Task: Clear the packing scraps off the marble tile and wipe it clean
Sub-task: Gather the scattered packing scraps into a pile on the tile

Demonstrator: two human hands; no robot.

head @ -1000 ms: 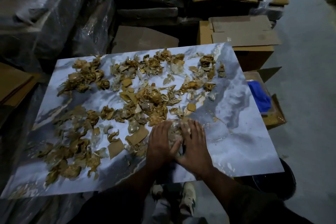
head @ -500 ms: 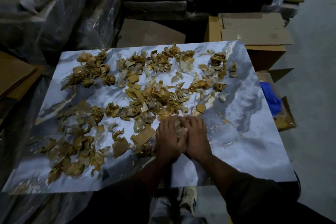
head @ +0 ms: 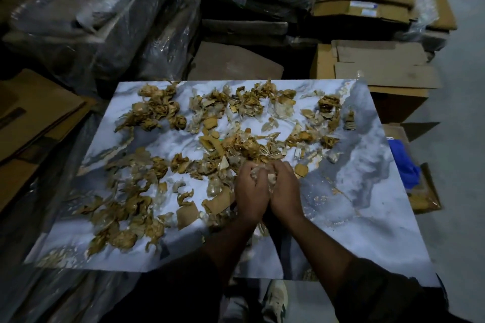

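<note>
Two hands together near the front middle of the marble tile (head: 367,217). My left hand (head: 248,191) and right hand (head: 284,189) press side to side, fingers curled inward round a small wad of scraps (head: 259,174) pinched between them; pale bits show at the fingertips.

Tile lies flat, propped on wrapped stock, its near edge toward me. Packing scraps (head: 231,144) cover most of it: brown crumpled paper, cardboard chips, clear film. Thickest in the middle and along the left side; a loose row runs along the far edge. Right side of the tile mostly bare, only fine crumbs (head: 328,198) there.

Step in hand, as I judge it: gathering, first handfuls only. Clearing barely begun, wiping not started.

Next move calls for lifting this wad clear without shedding pieces, then dropping it off the tile. Open cardboard box (head: 425,196) just beside the right edge looks a likely place, though I cannot tell whether it is meant for waste. Blue cloth (head: 402,162) rests in that box; probably the wiper for later.

Risk: film bits are light and may slip out between my palms. Crumbs will need a sweep, not a pinch.
</note>
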